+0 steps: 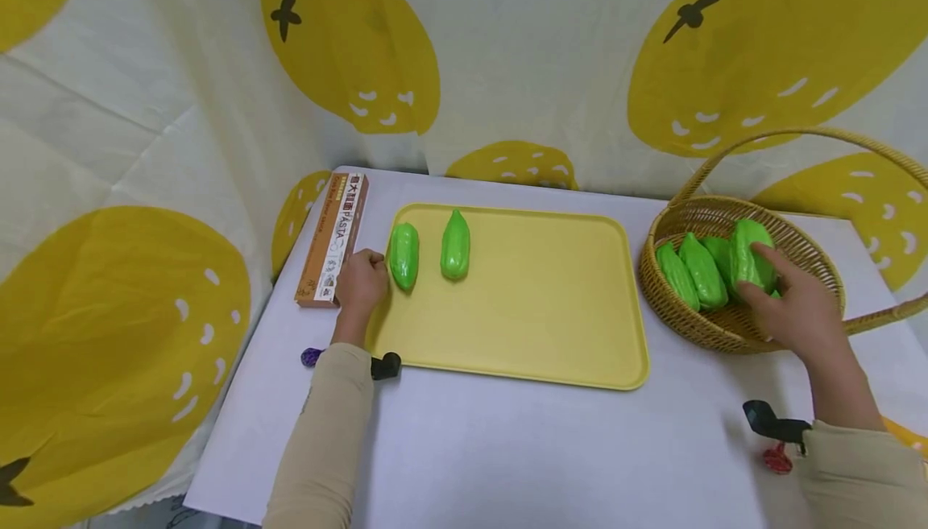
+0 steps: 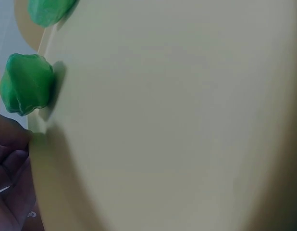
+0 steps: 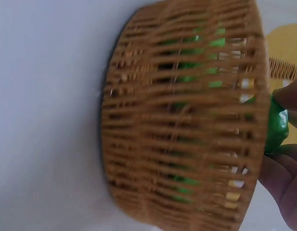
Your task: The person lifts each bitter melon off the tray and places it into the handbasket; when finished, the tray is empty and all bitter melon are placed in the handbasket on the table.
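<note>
Right sleeve [image 1: 866,464] closest. Right hand [image 1: 801,307]: fingers pinching 1 green gourd [image 1: 748,251] in mouth of basket [image 1: 677,326]. Left hand [image 1: 362,279]: fingers gripping tray [image 1: 536,303] edge. I'd lift straight, clearing handle [image 1: 805,131].

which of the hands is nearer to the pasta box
Left. The left hand is close beside the pasta box, at the left rim of the yellow tray. The right hand is beyond the tray's opposite side, holding a green vegetable at the wicker basket.
</note>
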### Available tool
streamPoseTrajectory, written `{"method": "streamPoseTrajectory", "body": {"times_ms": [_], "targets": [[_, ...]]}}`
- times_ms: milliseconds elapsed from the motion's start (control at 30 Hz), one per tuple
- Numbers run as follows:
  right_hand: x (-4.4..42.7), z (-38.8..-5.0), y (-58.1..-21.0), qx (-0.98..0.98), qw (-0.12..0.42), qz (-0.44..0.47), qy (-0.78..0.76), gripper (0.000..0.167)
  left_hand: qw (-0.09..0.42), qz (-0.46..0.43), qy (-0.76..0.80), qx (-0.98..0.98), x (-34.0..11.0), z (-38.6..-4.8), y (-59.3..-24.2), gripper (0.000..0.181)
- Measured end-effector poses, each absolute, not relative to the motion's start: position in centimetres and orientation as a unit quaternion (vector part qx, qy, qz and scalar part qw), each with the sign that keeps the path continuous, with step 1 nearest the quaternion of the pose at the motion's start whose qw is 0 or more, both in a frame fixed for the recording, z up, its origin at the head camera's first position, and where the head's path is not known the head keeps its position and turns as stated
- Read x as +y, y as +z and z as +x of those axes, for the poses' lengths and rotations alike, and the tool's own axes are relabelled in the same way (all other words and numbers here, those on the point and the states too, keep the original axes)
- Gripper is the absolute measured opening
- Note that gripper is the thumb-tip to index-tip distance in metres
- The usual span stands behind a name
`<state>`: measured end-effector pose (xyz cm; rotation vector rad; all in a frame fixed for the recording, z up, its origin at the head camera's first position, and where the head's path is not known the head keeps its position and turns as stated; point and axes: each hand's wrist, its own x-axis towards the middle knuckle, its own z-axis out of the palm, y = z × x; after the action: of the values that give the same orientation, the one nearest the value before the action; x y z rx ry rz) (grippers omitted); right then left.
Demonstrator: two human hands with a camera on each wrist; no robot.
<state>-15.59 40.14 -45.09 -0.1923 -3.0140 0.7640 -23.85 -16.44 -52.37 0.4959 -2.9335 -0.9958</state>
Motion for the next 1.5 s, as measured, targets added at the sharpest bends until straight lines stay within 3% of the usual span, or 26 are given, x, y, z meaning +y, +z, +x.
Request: {"method": "streamPoseTrajectory", "body": {"times_ms": [533,1500], "targets": [[42.2,-16.3,-45.5,-0.969,-0.011,-0.092,0.227,0.067,0.007,0.155,-0.324,-0.933,-16.5,-23.7,-52.2,0.03],[42.8,-16.9,-46.3,-0.974,0.0,-0.082,0.212,0.064,0.006,0.16,-0.324,-0.933,-16.4,-23.7,-52.4,0.03]]}}
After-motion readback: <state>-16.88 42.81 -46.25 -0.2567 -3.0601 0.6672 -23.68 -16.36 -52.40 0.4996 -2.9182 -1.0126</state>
